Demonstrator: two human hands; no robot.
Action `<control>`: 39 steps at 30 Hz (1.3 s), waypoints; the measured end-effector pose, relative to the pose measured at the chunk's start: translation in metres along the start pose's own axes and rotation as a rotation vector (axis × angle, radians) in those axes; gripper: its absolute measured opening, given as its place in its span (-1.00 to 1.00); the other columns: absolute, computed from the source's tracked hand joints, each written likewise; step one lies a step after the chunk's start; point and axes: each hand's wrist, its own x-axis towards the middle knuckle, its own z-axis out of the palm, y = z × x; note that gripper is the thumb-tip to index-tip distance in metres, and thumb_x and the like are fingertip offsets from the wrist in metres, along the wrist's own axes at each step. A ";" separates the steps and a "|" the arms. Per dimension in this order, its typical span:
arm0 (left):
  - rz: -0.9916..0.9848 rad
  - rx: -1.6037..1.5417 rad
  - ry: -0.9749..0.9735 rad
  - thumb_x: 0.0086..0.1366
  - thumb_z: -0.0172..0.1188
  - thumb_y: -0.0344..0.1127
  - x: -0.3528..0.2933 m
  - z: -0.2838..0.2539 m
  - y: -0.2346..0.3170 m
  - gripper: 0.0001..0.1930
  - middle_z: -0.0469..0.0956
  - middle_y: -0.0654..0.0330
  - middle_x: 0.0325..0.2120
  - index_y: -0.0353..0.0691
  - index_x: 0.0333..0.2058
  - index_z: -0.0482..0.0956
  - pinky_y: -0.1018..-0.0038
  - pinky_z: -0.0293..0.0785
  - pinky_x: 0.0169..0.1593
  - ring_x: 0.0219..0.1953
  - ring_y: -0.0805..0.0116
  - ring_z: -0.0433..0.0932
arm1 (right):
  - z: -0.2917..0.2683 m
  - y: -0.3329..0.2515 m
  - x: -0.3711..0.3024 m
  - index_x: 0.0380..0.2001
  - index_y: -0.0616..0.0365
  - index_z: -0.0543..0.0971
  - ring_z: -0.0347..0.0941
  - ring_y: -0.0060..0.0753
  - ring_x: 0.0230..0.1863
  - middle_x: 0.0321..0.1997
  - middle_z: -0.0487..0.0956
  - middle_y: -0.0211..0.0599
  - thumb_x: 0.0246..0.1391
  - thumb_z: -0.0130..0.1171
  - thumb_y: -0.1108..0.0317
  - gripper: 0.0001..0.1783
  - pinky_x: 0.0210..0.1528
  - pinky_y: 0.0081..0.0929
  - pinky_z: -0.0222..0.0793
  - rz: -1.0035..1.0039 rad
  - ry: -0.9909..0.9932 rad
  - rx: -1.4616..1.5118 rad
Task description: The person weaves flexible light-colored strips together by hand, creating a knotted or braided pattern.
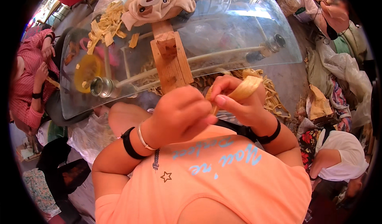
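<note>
Both of my hands are raised close together in front of my chest, at the near edge of the glass table. My right hand [242,100] pinches a pale yellow strip of dried husk [247,87] between thumb and fingers. The strip's wide end curls up over the knuckles, and a narrow part sticks out below the pinch. Beside it, my left hand [181,110] is closed with its fingers curled in, and its fingertips come close to the narrow part. Whatever it may grip is hidden behind the fingers.
A wooden block stand [173,63] reaches over the glass tabletop [223,33], beneath an animal-faced plush cloth [161,5]. Loose husk pieces [107,23] lie at the far left. Long husk strips [272,95] hang below the table. People sit on both sides.
</note>
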 end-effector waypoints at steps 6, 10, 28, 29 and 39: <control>-0.144 -0.421 0.089 0.09 0.26 -0.56 -0.001 0.006 -0.015 -0.56 0.49 0.09 -0.18 -0.27 -0.02 0.39 0.41 0.45 -0.02 -0.17 0.22 0.51 | 0.007 -0.001 0.001 -0.10 0.23 0.49 0.48 -0.55 -0.03 -0.11 0.52 -0.38 0.24 0.18 0.53 -0.82 0.01 -0.54 0.42 -0.058 -0.126 0.253; -0.399 -0.820 0.088 0.06 0.26 -0.58 -0.007 0.004 -0.016 -0.59 0.45 0.12 -0.25 -0.27 -0.08 0.40 0.46 0.45 -0.07 -0.23 0.32 0.47 | 0.015 -0.008 0.004 -0.09 0.20 0.52 0.55 -0.48 -0.17 -0.21 0.57 -0.34 0.09 0.33 0.51 -0.69 -0.13 -0.51 0.45 -0.183 0.010 -0.199; -0.374 -0.383 0.023 0.41 0.16 -0.19 -0.005 0.003 -0.003 -0.73 0.41 0.12 -0.53 -0.30 -0.37 0.50 0.43 0.37 -0.42 -0.53 0.19 0.41 | 0.031 -0.003 0.010 -0.20 0.24 0.52 0.56 -0.18 -0.39 -0.30 0.60 -0.21 -0.12 0.31 0.65 -0.65 -0.37 -0.38 0.48 -0.461 0.265 -0.802; -0.355 -0.414 0.016 0.42 0.14 -0.22 -0.005 0.002 -0.003 -0.74 0.40 0.11 -0.54 -0.30 -0.38 0.50 0.42 0.36 -0.43 -0.55 0.18 0.40 | 0.032 -0.005 0.010 -0.20 0.24 0.52 0.54 -0.19 -0.41 -0.31 0.59 -0.22 -0.09 0.31 0.63 -0.67 -0.39 -0.39 0.47 -0.477 0.258 -0.817; -0.519 -0.539 -0.066 0.41 0.09 -0.34 -0.039 -0.044 -0.003 -0.81 0.50 0.13 -0.49 -0.34 -0.36 0.52 0.48 0.38 -0.36 -0.47 0.22 0.48 | -0.002 -0.045 -0.002 -0.47 0.18 0.44 0.33 -0.15 -0.56 -0.53 0.36 -0.24 0.24 0.13 0.39 -0.80 -0.55 -0.32 0.19 -0.414 -0.057 -1.021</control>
